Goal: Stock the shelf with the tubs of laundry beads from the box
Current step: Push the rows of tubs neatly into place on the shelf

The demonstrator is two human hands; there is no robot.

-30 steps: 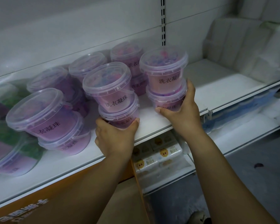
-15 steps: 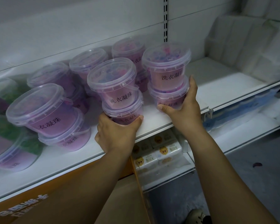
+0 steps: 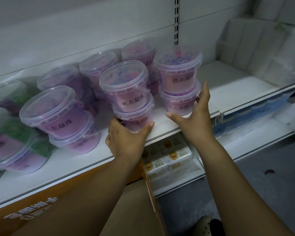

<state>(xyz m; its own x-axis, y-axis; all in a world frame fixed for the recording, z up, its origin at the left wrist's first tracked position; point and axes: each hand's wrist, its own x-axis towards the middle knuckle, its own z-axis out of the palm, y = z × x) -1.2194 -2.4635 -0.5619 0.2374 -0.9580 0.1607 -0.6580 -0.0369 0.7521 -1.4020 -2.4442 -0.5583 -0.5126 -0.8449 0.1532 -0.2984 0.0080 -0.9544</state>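
Note:
Clear tubs of pink and purple laundry beads stand in two-high stacks on the white shelf (image 3: 162, 129). My left hand (image 3: 126, 138) grips the lower tub of the middle stack (image 3: 126, 86) at the shelf's front edge. My right hand (image 3: 194, 116) cups the lower tub of the right stack (image 3: 177, 72), thumb in front of its base and fingers along its right side. Both stacks rest on the shelf. The orange cardboard box (image 3: 61, 201) sits below the shelf, under my left arm; its inside is hidden.
More tub stacks (image 3: 58, 116) fill the shelf to the left and behind. White wrapped packs (image 3: 262, 65) lie at the shelf's right end. Small cartons with cartoon faces (image 3: 169, 159) sit on the lower shelf. A shoe (image 3: 206, 225) shows on the grey floor.
Both hands have slid their stacks a little further back onto the shelf. The grips look the same.

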